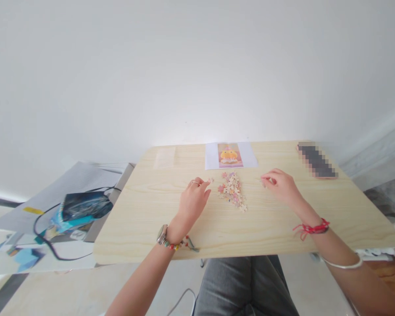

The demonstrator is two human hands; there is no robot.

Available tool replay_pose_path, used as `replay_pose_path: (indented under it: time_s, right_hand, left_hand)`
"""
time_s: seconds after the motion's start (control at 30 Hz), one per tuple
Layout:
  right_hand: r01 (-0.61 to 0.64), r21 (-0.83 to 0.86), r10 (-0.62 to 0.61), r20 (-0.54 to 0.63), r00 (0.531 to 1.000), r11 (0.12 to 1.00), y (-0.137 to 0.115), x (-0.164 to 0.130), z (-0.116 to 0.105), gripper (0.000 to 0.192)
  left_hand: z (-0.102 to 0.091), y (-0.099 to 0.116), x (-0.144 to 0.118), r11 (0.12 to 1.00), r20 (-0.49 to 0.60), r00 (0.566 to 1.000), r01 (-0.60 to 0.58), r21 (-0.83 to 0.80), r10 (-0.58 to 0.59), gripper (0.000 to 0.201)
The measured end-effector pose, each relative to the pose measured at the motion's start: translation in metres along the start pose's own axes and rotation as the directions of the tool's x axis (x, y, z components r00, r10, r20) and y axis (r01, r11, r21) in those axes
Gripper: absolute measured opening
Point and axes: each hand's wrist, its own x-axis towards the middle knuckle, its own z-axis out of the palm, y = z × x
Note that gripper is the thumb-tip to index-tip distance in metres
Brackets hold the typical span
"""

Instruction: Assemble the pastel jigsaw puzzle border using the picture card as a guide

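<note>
A loose heap of small jigsaw puzzle pieces (233,189) lies in the middle of the light wooden table (145,219). To the left of it is my left hand (195,197), its thumb apart from the forefinger. A single pale puzzle piece (211,180) lies at that forefinger's tip; whether they touch is hard to tell. On the heap's right, my right hand (281,186) pinches a small puzzle piece (263,183) between thumb and fingers, just over the tabletop. Behind the heap is a white sheet (248,153) with a printed picture of a yellow cartoon figure (229,155).
A phone-like object with a blurred screen (317,160) lies at the back right. A pale, translucent flat sheet (165,157) rests at the back left. Left of the table, a lower surface holds a dark blue bag (85,206) with a black strap. A white wall (197,79) rises behind.
</note>
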Motion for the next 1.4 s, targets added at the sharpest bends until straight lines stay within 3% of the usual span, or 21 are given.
replay_pose_path:
  time_s: [0.13,0.23,0.6,0.77,0.9,1.1,1.23,1.4]
  right_hand:
    - [-0.012,-0.085,0.019,0.080,0.997,0.996,0.039,-0.020,-0.007,0.023]
    - [-0.004,-0.090,0.015,0.122,0.992,0.996,0.045,-0.025,-0.004,0.024]
    - [0.061,-0.081,-0.045,0.184,0.982,0.995,0.022,0.008,0.016,0.011]
    - [0.087,-0.093,-0.068,0.192,0.979,0.992,0.013,0.005,0.011,0.016]
    - [0.156,0.005,-0.155,0.168,0.974,0.988,-0.007,0.000,0.010,0.020]
    - [0.290,0.041,-0.289,0.281,0.915,0.956,-0.031,0.022,0.034,0.013]
    - [0.262,0.031,-0.257,0.344,0.903,0.965,-0.032,0.036,0.048,0.007]
    - [0.209,0.062,-0.218,0.303,0.928,0.976,-0.031,0.036,0.049,0.006]
  left_hand:
    - [0.002,0.007,0.000,0.999,-0.004,1.000,-0.026,-0.027,0.026,0.021]
    - [0.007,0.007,0.001,0.999,-0.006,1.000,-0.026,-0.046,0.026,0.019]
    - [0.013,0.009,0.002,0.999,0.118,0.993,0.034,-0.035,-0.029,0.020]
    - [0.014,0.015,0.002,0.998,0.108,0.994,0.022,-0.055,-0.016,0.021]
    - [0.015,0.020,0.004,0.997,0.065,0.998,-0.020,-0.081,0.025,0.019]
    - [0.020,0.028,0.014,0.994,0.041,0.996,-0.071,-0.081,0.075,0.019]
    - [0.019,0.032,0.019,0.994,0.074,0.994,-0.069,-0.082,0.075,0.017]
    - [0.017,0.035,0.024,0.993,0.078,0.995,-0.058,-0.105,0.067,0.017]
